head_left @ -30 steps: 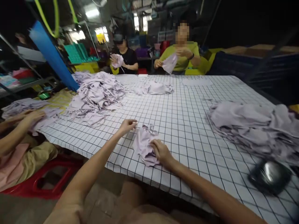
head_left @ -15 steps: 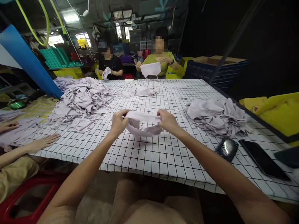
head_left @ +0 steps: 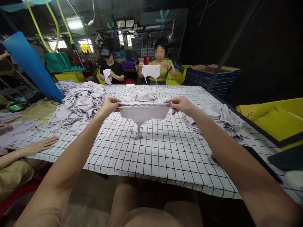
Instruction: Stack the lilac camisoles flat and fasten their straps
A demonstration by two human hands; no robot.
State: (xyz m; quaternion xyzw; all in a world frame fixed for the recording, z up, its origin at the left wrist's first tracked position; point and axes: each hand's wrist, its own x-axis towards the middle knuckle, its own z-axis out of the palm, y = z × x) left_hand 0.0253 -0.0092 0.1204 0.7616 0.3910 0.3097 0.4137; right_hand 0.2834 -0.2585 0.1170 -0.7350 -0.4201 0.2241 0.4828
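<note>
A pale lilac pair of underpants [head_left: 144,114] hangs stretched by its waistband between my two hands, above the table. My left hand [head_left: 110,105] pinches the left end of the waistband, and my right hand [head_left: 181,104] pinches the right end. The lower part dangles, its narrow strip coming down near the checked tablecloth [head_left: 151,157]. To the right, a heap of similar lilac garments [head_left: 220,118] is partly hidden behind my right forearm. A larger heap [head_left: 80,101] lies to the left, and a small pile [head_left: 140,95] sits beyond my hands.
Two people sit across the table, one holding up a similar garment [head_left: 151,71]. At the left edge, a co-worker's hand [head_left: 44,144] rests on the cloth. A dark phone [head_left: 262,162] lies partly behind my right arm. Yellow bins [head_left: 276,116] and blue crates [head_left: 213,78] stand right.
My hands have risen and spread apart, pulling the waistband taut. The garment, bunched into an open loop before, now hangs flat. The person opposite has raised their garment slightly.
</note>
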